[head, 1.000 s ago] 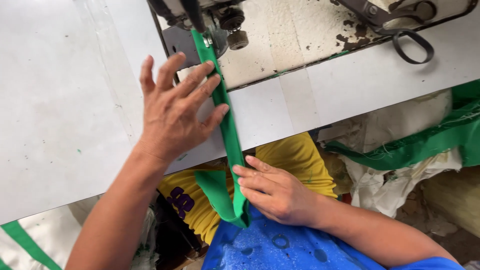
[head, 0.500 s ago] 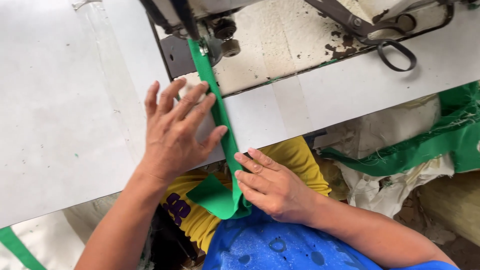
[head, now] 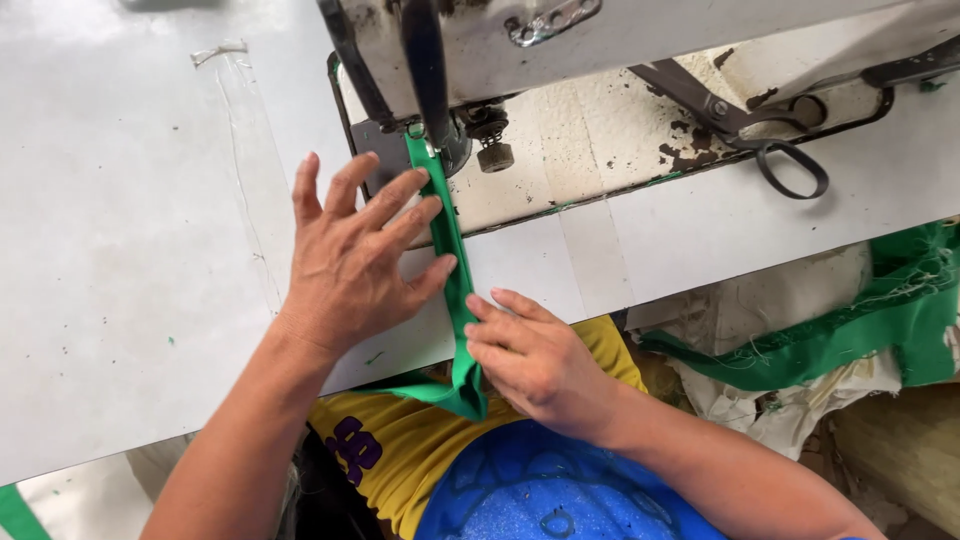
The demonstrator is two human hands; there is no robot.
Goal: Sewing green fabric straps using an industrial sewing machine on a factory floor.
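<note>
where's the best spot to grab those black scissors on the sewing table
Probably by the handle loops: the scissors lie flat beside the sewing machine, with one black loop nearest the table edge and the blades pointing away. Coming in from the right hand's side looks clearest.

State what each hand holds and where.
Right hand pinches the green strip at its lower end; left hand presses flat beside it.

Strip [head: 447, 240]: runs from your table's [head: 130, 300] front edge back under the machine [head: 520, 40].
Scissors [head: 760, 130]: back right, behind your right hand [head: 535, 360].
</note>
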